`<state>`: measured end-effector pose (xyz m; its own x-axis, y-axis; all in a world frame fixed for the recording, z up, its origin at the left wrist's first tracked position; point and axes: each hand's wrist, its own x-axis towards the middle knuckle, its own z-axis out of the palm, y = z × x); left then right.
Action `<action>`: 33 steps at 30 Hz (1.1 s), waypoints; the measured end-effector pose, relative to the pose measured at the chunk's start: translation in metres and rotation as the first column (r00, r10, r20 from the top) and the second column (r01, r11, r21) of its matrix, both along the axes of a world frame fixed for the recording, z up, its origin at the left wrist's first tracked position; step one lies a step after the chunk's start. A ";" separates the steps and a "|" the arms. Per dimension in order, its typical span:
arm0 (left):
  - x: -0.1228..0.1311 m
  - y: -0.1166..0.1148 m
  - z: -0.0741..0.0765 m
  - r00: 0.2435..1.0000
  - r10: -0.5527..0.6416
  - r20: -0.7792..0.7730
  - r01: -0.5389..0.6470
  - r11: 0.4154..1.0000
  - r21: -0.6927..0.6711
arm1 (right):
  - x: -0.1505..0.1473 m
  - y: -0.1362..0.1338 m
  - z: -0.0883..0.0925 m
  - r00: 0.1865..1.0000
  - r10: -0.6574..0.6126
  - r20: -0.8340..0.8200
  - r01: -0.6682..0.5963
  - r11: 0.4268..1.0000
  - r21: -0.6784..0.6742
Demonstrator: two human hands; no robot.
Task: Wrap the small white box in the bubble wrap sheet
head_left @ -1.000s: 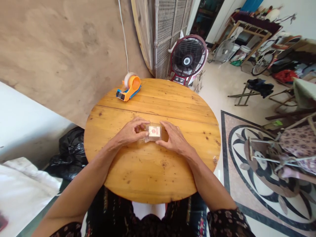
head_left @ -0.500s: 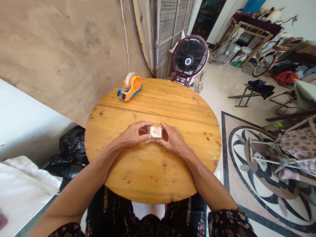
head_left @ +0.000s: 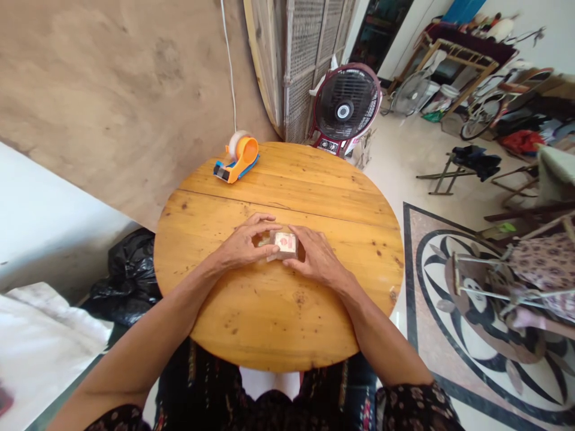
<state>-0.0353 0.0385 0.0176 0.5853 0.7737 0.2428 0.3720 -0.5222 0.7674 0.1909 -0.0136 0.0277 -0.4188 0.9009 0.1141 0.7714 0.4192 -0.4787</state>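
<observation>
A small box (head_left: 286, 242) with a pale top and red print lies near the middle of the round wooden table (head_left: 287, 323). Clear film appears to stick out at its left side. My left hand (head_left: 245, 242) is at the box's left end, thumb at the near corner and index finger at the far one, other fingers raised a little. From the right, my right hand (head_left: 317, 254) grips the box between thumb and fingers. Part of its right side is hidden by that hand.
An orange and blue tape dispenser (head_left: 242, 158) with a roll of tape stands at the table's far left. Behind the table is a dark red fan (head_left: 344, 111). Black plastic bags (head_left: 130, 275) lie on the left, and a folding stool (head_left: 449, 173) stands on the right.
The box has shifted slightly right and tilted a little. My left fingers have lifted and spread somewhat, while my right hand stays around the box's right end.
</observation>
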 end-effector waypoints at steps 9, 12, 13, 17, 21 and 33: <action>0.003 -0.003 -0.001 0.999 -0.030 -0.022 0.032 0.995 0.093 | -0.001 -0.001 -0.002 1.000 0.003 -0.013 -0.003 1.000 0.024; 0.002 -0.002 -0.005 0.999 -0.012 -0.050 0.020 0.986 0.165 | -0.003 -0.001 -0.002 1.000 -0.009 -0.018 0.009 1.000 0.015; 0.002 -0.002 -0.006 0.998 -0.008 -0.065 0.020 0.981 0.192 | -0.003 -0.001 -0.002 1.000 -0.013 -0.016 0.013 1.000 0.009; 0.001 -0.001 -0.008 0.997 -0.007 -0.074 0.026 0.966 0.259 | -0.004 -0.002 -0.001 1.000 -0.020 -0.011 0.021 1.000 0.008; 0.003 -0.004 -0.004 1.000 -0.016 -0.027 0.021 0.978 0.206 | -0.003 -0.001 0.000 1.000 -0.010 -0.012 0.010 1.000 0.023; -0.007 0.003 0.010 0.997 -0.021 -0.078 0.025 0.998 0.058 | 0.008 0.000 0.003 0.998 -0.004 0.061 0.007 0.999 -0.044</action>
<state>-0.0423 0.0416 0.0275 0.6215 0.7453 0.2412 0.4164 -0.5751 0.7042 0.1985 -0.0138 0.0310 -0.4188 0.9068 0.0481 0.8021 0.3943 -0.4486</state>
